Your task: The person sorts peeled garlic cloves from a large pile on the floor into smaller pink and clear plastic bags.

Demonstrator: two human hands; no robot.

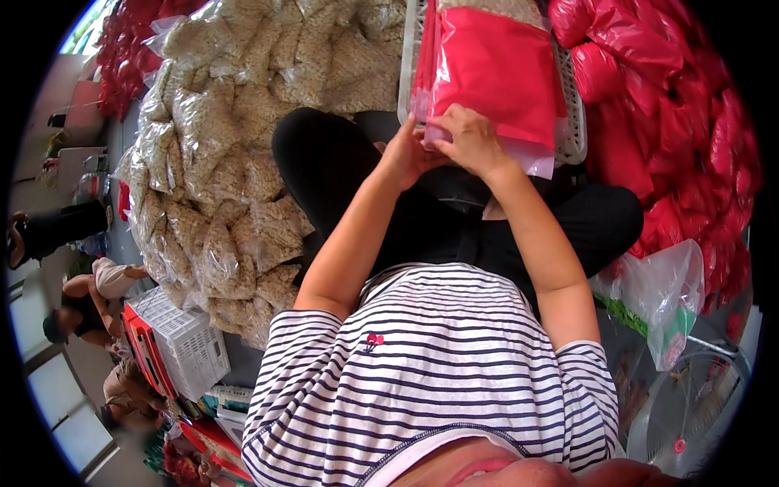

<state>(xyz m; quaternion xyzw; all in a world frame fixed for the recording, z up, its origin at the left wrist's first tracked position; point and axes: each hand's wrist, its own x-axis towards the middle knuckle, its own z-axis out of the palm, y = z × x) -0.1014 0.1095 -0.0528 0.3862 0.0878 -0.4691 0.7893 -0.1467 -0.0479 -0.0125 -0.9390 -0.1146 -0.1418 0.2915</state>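
The white plastic basket (574, 122) stands directly ahead. On it, the top red plastic bag (495, 73) lies with its long axis pointing forward. The right hand (471, 142) is nearer, over the near-left corner, grip narrow; the left hand (403, 154) is just beside, fingers partly hidden. Whether either pinches the clear edge strip (527, 160), I cannot tell.

Bright daylight, upper-left corner washed out; glare on red bags (677, 122); fisheye bending toward black rim.
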